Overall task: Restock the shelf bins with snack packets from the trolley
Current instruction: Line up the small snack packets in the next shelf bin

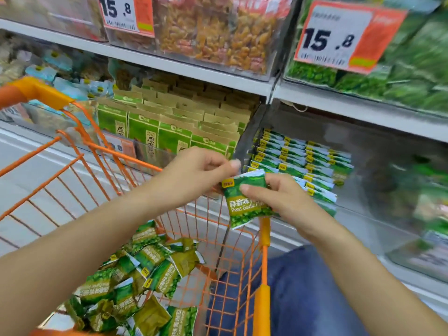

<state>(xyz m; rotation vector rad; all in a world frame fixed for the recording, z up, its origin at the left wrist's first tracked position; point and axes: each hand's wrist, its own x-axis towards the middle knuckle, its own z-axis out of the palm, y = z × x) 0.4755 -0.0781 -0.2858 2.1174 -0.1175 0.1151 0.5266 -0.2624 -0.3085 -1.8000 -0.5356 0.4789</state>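
Observation:
A green packet of garlic peas (244,204) is held upright above the orange trolley's (264,238) right rim. My right hand (278,200) grips its right side, thumb across the front. My left hand (201,170) pinches the packet's top left corner. Just behind them, a clear shelf bin (363,146) holds neat rows of the same green packets (303,163). Several more loose packets (135,275) lie heaped in the trolley basket below my left forearm.
To the left, a bin of green and brown boxes (174,122) sits on the same shelf. Upper shelf bins carry snacks and price tags reading 15.8 (339,37). A further bin (424,202) stands at right. The person's blue trouser leg (303,287) is beside the trolley.

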